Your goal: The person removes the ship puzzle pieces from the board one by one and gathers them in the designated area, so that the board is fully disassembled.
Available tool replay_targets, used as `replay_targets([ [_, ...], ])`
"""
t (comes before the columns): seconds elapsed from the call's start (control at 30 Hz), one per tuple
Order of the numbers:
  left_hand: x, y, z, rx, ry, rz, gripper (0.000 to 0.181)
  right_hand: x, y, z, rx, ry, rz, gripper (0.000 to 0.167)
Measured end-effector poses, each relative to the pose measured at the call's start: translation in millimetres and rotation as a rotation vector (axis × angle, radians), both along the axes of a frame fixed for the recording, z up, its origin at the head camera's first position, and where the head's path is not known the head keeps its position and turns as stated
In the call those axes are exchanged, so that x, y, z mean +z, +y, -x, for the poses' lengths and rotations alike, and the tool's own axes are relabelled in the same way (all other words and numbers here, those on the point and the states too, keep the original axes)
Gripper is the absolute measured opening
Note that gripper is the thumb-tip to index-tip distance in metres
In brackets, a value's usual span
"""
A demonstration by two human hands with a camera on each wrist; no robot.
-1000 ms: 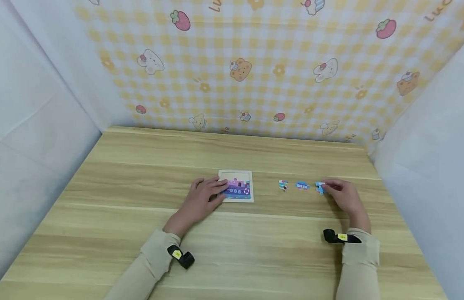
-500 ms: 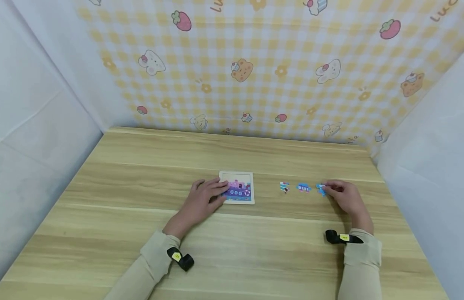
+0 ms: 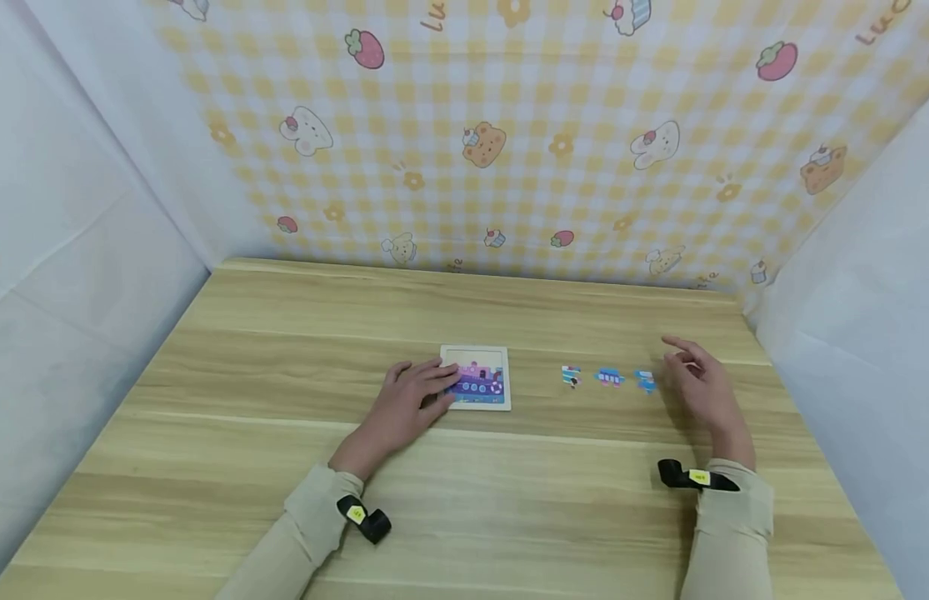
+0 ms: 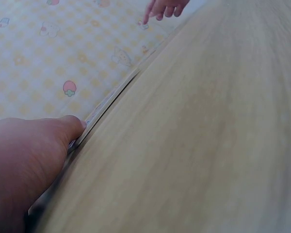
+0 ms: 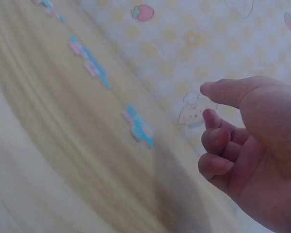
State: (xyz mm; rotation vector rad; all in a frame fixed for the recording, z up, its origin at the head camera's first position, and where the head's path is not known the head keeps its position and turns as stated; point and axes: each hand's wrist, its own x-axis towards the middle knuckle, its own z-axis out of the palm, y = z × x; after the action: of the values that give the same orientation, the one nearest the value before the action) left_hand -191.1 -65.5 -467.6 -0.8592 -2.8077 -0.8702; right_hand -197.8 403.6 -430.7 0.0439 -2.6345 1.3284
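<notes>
In the head view my left hand (image 3: 406, 410) rests on the left side of a small framed jigsaw puzzle (image 3: 475, 378) that bears a purple ship picture. The hand hides part of that picture, and its thumb touches the frame edge in the left wrist view. My right hand (image 5: 254, 145) hovers above the table with its fingers loosely bent and nothing between them. Nearest to it lies a blue puzzle piece (image 3: 646, 381), apart from the fingertips. Left of that piece are a blue and pink puzzle piece (image 3: 610, 377) and a striped puzzle piece (image 3: 571, 377).
A wood-grain table (image 3: 464, 508) lies beneath everything. Along its back edge hangs a yellow checked cloth (image 3: 524, 183) with cartoon prints. White sheets stand at the left and right sides. Both forearms wear black wrist straps.
My right hand has let go of the blue puzzle piece and lifted away to the right, its index finger now pointing out. The left hand stays on the framed puzzle.
</notes>
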Motion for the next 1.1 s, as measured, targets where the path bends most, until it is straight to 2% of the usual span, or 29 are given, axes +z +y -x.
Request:
replay_targets([
  [0.13, -1.8, -1.2, -0.6, 0.000, -0.001, 0.019, 0.043, 8.4, -13, 1.9, -0.004, 0.078, 0.024, 0.038],
  [0.3, -6.3, -0.8, 0.1, -0.010, 0.017, 0.029, 0.044, 14.1, -30, 8.1, 0.033, 0.058, 0.122, 0.037],
  [0.47, -6.4, -2.4, -0.8, -0.006, 0.034, -0.042, 0.042, 18.0, -50, 10.3, 0.071, 0.082, 0.238, 0.037],
  [0.57, -4.9, -4.9, -0.6, 0.021, 0.032, -0.098, 0.042, 21.6, -64, 12.0, 0.075, 0.130, 0.317, 0.034],
  [0.63, -3.9, -7.8, 1.2, 0.044, 0.038, -0.117, 0.044, 24.5, -75, 14.0, 0.076, 0.148, 0.333, 0.033],
  [0.77, -2.9, -15.0, 6.0, 0.068, 0.051, -0.076, 0.050, 30.3, -106, 20.1, 0.121, 0.182, 0.266, 0.027],
  [0.87, -2.1, -18.0, 7.4, 0.059, 0.039, -0.029, 0.056, 32.2, -136, 25.3, 0.209, 0.181, 0.166, 0.023],
  [1.1, -3.0, -12.6, 5.5, 0.048, 0.007, 0.028, 0.060, 25.2, -213, 30.9, 0.446, 0.035, -0.049, 0.022],
])
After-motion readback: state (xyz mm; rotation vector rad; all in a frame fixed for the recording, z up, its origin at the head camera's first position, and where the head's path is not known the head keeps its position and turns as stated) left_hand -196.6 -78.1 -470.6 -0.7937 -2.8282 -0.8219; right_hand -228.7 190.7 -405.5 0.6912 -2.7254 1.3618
